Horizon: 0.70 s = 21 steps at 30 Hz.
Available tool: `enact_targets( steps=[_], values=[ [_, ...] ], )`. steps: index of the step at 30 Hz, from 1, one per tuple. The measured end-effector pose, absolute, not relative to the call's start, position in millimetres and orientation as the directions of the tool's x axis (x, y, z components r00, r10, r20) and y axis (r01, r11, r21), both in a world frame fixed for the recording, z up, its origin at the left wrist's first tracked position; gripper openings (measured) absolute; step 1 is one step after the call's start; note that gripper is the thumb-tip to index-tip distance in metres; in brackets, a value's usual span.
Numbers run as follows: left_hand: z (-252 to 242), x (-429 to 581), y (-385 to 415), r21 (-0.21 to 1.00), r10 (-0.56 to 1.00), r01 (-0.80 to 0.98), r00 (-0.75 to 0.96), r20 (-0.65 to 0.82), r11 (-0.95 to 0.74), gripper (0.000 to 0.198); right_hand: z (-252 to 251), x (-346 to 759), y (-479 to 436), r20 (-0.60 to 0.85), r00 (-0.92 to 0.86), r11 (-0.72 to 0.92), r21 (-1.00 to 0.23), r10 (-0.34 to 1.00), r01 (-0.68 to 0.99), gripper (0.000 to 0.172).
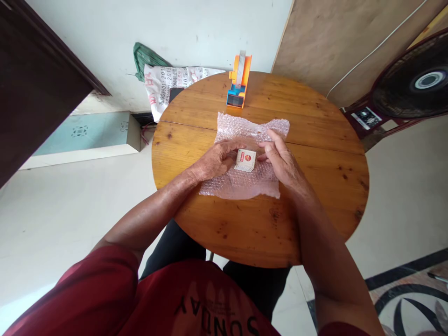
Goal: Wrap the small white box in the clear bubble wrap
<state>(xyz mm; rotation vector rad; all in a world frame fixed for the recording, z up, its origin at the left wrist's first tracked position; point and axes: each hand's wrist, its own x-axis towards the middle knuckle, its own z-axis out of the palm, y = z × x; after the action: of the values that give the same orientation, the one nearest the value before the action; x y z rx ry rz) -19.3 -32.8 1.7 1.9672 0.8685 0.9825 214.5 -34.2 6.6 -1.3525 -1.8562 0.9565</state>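
A small whitish box (245,159) with red print rests on a sheet of pink bubble wrap (241,186), near its middle. My left hand (219,159) is at the box's left side, fingers apart, one stretched along its upper left corner; whether it touches the box is unclear. On the right, my right hand (281,161) hovers over or lies on the wrap with its fingers spread, close to the box's right edge. Beyond the wrap, an orange and blue tape dispenser (239,81) carrying a roll of clear tape stands upright.
The round wooden table (329,186) has its near edge at my lap. A white printed sack (164,88) and a green bag (149,58) lie by the wall behind it. At right is a large dark fan (413,77); a low pale-blue-topped box (84,133) sits left.
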Motion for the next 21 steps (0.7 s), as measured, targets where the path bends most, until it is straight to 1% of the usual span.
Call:
enact_targets(
  steps=[5, 7, 10, 13, 15, 18, 21],
  values=[
    [7.8, -19.8, -35.4, 0.881, 0.833, 0.233, 0.488, 0.26, -0.412, 0.047, 4.5, 215.4, -32.0, 0.081, -0.277, 0.215, -0.84, 0.957, 0.498, 0.065],
    [11.7, -19.9, -36.4, 0.882, 0.817, 0.219, 0.515, 0.259, -0.417, 0.046, 4.6, 215.6, -32.1, 0.081, -0.283, 0.22, -0.837, 0.956, 0.502, 0.067],
    [15.7, -19.2, -38.0, 0.879, 0.799, 0.195, 0.533, 0.277, -0.435, 0.041, 4.3, 215.7, -32.4, 0.087, -0.279, 0.222, -0.837, 0.956, 0.499, 0.068],
    [15.6, -18.1, -38.8, 0.89, 0.809, 0.189, 0.524, 0.265, -0.414, 0.034, 3.5, 216.2, -32.1, 0.079, -0.267, 0.208, -0.84, 0.96, 0.501, 0.066],
    [13.5, -17.8, -38.4, 0.882, 0.814, 0.212, 0.519, 0.262, -0.42, 0.033, 3.2, 216.6, -31.5, 0.067, -0.264, 0.197, -0.841, 0.962, 0.504, 0.065],
    [11.0, -19.6, -37.4, 0.844, 0.829, 0.296, 0.491, 0.267, -0.447, 0.038, 3.5, 217.1, -30.7, 0.059, -0.262, 0.187, -0.848, 0.963, 0.495, 0.064],
    [18.3, -26.0, -41.2, 0.813, 0.877, 0.393, 0.397, 0.272, -0.43, 0.039, 3.5, 217.2, -30.1, 0.057, -0.253, 0.178, -0.856, 0.966, 0.485, 0.064]
  ],
)
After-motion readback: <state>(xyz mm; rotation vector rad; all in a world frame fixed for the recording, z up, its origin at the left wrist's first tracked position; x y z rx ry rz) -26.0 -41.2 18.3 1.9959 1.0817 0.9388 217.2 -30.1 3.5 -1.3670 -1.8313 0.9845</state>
